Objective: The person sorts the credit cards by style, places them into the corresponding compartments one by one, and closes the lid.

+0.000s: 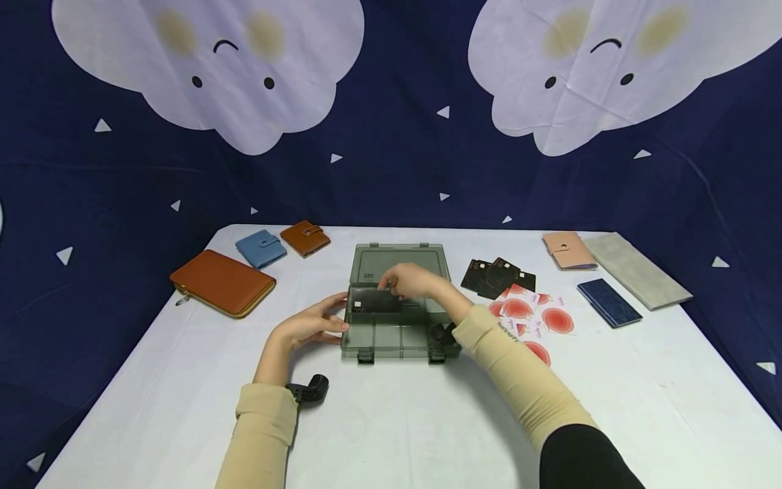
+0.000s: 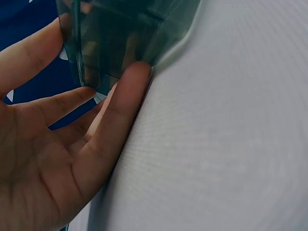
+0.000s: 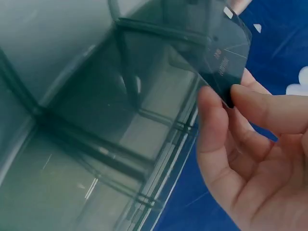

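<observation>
A translucent grey-green compartment box lies on the white table with its lid folded back. Inside the back part of the box is a black card with a small chip mark. My right hand pinches that card by one end between thumb and fingertips, as the black card in the right wrist view shows. At the left side of the box, my left hand touches its wall with extended, spread fingers; in the left wrist view the fingertips rest along the box's edge.
Black cards and red-and-white cards lie right of the box. Farther right are a pink wallet, a grey wallet and a navy card holder. A brown zip wallet, blue wallet and small brown wallet lie left.
</observation>
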Tool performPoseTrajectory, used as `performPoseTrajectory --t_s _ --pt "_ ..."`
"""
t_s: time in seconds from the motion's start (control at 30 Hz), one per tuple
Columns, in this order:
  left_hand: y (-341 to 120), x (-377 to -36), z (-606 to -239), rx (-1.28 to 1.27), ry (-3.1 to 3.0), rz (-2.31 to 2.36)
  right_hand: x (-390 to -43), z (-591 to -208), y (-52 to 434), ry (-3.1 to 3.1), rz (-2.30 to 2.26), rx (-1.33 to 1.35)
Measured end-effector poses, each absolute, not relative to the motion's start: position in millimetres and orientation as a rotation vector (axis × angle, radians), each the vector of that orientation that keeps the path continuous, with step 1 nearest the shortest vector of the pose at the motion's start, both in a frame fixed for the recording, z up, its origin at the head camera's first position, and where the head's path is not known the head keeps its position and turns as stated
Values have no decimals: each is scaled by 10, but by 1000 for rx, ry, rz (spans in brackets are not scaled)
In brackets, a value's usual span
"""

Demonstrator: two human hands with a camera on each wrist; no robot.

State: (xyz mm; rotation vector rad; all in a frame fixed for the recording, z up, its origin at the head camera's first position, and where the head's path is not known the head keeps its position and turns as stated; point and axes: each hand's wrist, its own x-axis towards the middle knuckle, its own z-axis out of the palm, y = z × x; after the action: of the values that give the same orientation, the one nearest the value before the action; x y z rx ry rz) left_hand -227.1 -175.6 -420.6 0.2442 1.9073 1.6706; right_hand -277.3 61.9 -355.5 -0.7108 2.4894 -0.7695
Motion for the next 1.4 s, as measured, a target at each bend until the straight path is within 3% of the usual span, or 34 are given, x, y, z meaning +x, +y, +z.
performPoseTrajectory --t_s 0.5,1.1,1.4 --pt "-1760 -2268 -4191 229 1902 1671 -2717 -3546 512 2587 -327 -728" --pt "-1747 -2266 -4179 224 1915 1664 -2766 -3516 717 2358 -638 -669" --pt "-1759 -2278 -4209 250 1914 1656 -2894 -3464 1261 2645 -959 -616"
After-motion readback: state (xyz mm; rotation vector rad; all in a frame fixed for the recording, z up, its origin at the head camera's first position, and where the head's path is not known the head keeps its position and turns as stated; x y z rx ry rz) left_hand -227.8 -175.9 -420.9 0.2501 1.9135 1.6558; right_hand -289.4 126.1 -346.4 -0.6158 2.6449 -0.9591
